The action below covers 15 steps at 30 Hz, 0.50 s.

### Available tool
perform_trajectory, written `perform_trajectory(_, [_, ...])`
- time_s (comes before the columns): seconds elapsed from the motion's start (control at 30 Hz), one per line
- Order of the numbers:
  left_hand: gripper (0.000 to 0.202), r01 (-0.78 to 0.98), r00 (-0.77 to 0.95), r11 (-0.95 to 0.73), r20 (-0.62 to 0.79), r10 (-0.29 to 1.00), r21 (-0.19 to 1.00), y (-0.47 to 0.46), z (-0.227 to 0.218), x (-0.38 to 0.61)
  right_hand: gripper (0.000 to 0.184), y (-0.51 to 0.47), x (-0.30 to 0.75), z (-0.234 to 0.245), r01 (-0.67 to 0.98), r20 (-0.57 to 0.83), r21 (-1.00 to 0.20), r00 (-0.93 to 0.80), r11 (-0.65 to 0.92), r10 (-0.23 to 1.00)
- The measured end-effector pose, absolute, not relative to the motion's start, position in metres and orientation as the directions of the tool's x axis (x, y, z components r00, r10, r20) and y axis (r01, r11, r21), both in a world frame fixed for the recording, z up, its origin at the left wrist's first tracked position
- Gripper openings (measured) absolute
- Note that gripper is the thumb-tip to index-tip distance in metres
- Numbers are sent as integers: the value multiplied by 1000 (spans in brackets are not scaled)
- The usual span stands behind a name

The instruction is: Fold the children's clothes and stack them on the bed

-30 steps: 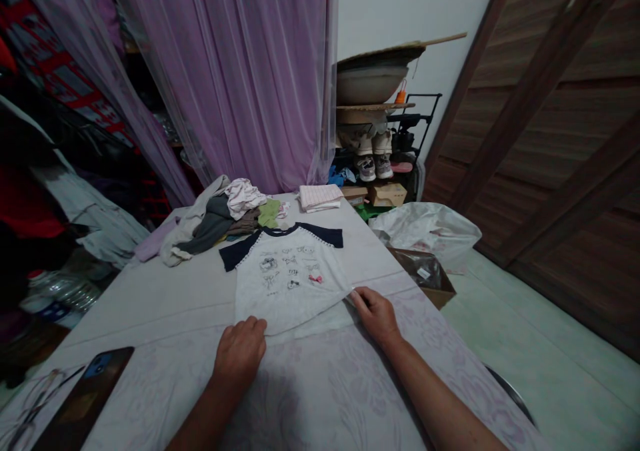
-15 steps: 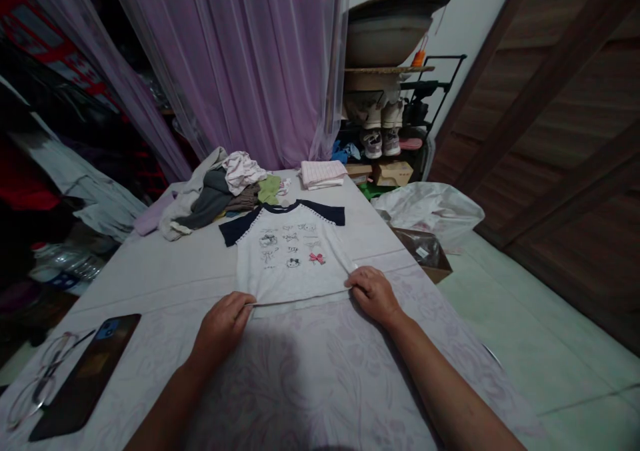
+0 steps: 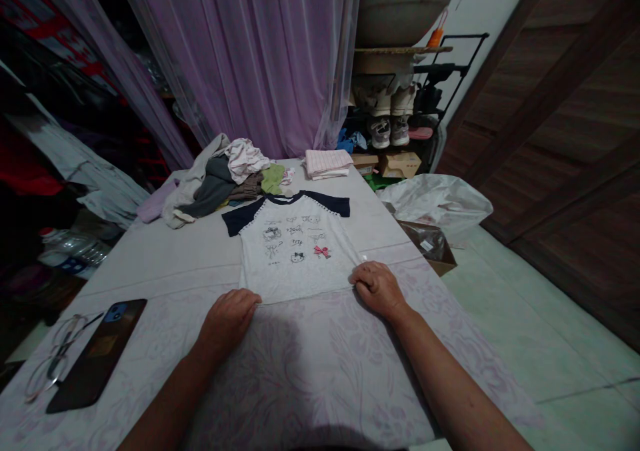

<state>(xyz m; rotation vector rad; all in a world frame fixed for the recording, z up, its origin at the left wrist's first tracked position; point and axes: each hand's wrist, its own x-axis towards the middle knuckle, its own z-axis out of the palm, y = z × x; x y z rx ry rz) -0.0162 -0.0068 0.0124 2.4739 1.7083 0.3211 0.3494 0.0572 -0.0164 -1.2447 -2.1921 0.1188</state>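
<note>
A small T-shirt [image 3: 300, 271], light grey-white with dark navy sleeves and collar, lies spread face up on the covered surface, its neck pointing away from me. Its front carries small line drawings and a red bow. My left hand [image 3: 233, 314] pinches the hem at its left corner. At the right corner, my right hand [image 3: 377, 287] grips the hem with fingers curled. Between both hands the bottom edge runs nearly straight and lies against the patterned cloth [image 3: 300, 371].
A heap of crumpled clothes [image 3: 215, 184] lies at the far left, beside folded pink striped cloth [image 3: 327, 163]. Glasses [image 3: 57, 357] and a phone [image 3: 100, 354] rest at the near left. Off the right edge stand a cardboard box [image 3: 440, 257] and a plastic bag [image 3: 440, 204].
The shirt's hem has come down flat onto the cloth, and the back layer no longer shows below it. Both hands keep their hold. The view has shifted slightly.
</note>
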Motion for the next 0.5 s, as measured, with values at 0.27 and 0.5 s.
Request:
perform_trajectory(0.27, [28, 882, 328, -327, 58, 943, 339, -6, 21, -23, 20, 57, 351, -8, 715, 372, -437, -409, 546, 833])
perform_trajectory(0.5, [29, 920, 93, -85, -1, 996, 382, -6, 26, -49, 20, 55, 365, -5, 752, 400, -464, -294, 468, 868])
